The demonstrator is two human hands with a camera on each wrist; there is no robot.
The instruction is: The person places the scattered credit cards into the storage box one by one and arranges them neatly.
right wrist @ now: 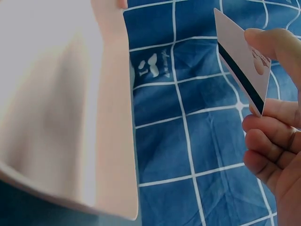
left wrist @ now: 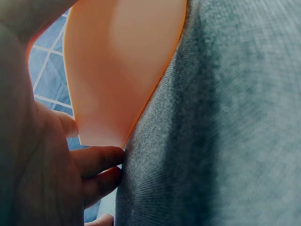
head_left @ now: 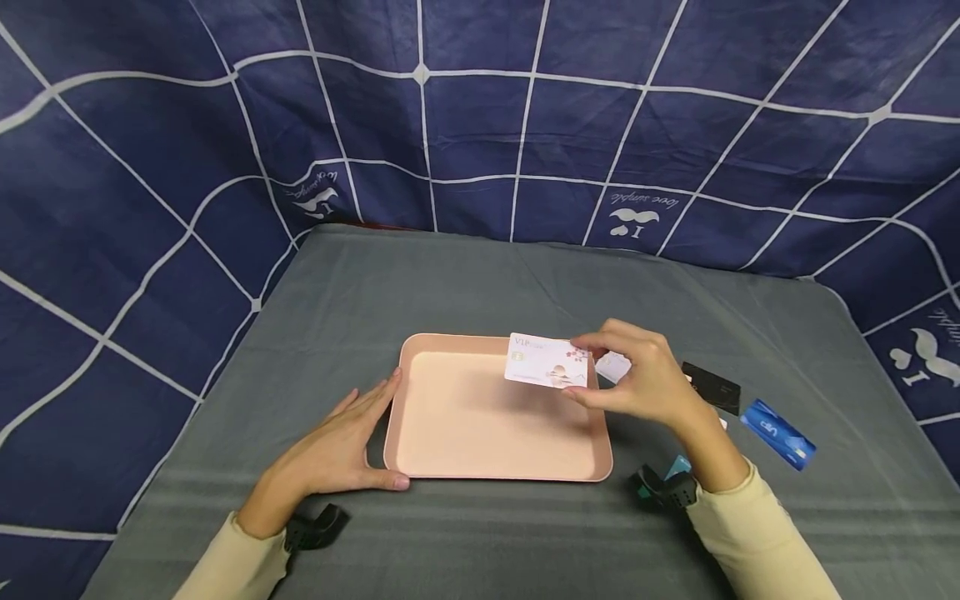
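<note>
– Two hands show in the head view, so what are they doing?
– The left hand (head_left: 330,454) lies along the left side of the tray (head_left: 472,425), fingers out straight, thumb at the near corner. The right hand (head_left: 641,375) pinches a white card (head_left: 543,360) between thumb and fingers, above the far right part of the tray
– What lies about?
– A black card (head_left: 712,389) and a blue card (head_left: 780,435), to the right, on the grey cloth (head_left: 450,542)
– And the left wrist view?
– Fingertips touch the end of the tray, not wrapped round it
– Right wrist?
– Fingers grip the white card by one end. It's tilted, with a dark stripe along it, and apart from the tray. Behind it hangs a blue sheet (right wrist: 157,155)
</note>
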